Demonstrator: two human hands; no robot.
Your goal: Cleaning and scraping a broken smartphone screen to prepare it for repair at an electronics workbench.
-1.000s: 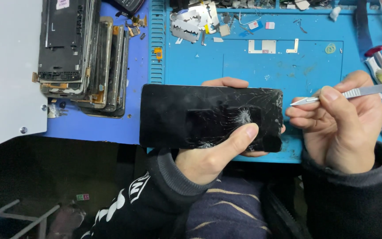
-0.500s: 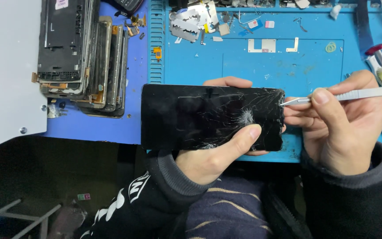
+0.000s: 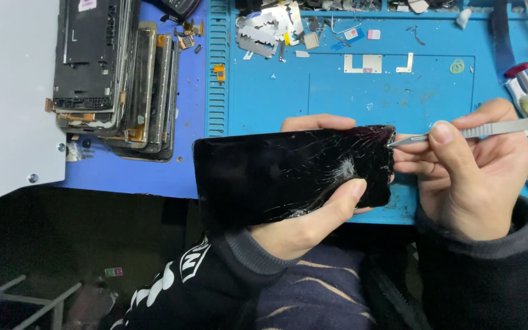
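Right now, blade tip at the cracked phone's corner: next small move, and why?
Probably ease the metal blade a little further along the top right edge of the cracked phone. The tip already meets that corner, the right hand pinches the tool, and the left hand braces the phone.

My left hand (image 3: 304, 223) grips the cracked black phone (image 3: 288, 174), thumb on its glass. My right hand (image 3: 469, 177) presses a metal scalpel (image 3: 459, 131) tip against the phone's upper right corner.
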